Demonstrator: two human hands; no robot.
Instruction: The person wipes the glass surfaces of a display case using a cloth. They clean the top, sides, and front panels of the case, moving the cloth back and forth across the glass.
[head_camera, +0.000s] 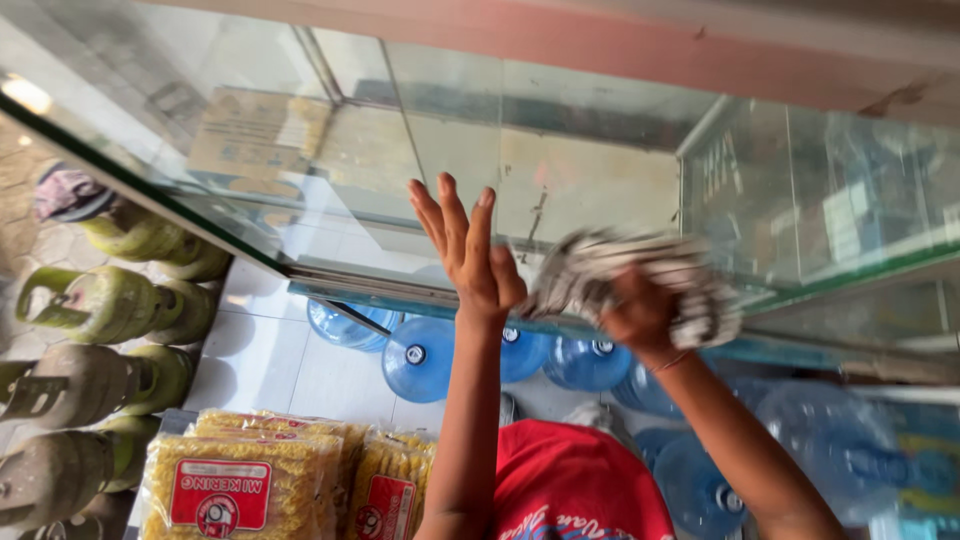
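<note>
1. Spanning the whole upper view, a glass display case (560, 190) with metal frame bars and a green edge fills the scene; its pane is the surface both hands work at
2. Standing below the case on the pale tiled floor (270, 350), a group of blue water jugs (420, 355) shows cap-first, with more of them blurred toward the lower right
3. Lying in a row along the left edge, green gas cylinders (110, 305) are stacked one past the other, well apart from the hands
4. Sitting at the bottom left, yellow noodle packets (245, 485) with red labels lie side by side, just beside the left forearm
5. Showing at the bottom centre, a red garment (575, 480) sits between the two forearms
6. Pressed against the glass right of centre, a crumpled wad of newspaper (610, 275) is blurred at its edges; it lies just above the case's lower frame bar
7. Flat on the pane, the left hand (470, 255) has its fingers spread and straight, gripping nothing, close beside the paper wad
8. Bunched around the newspaper, the right hand (640, 310) has its fingers closed into the wad, holding it to the glass
</note>
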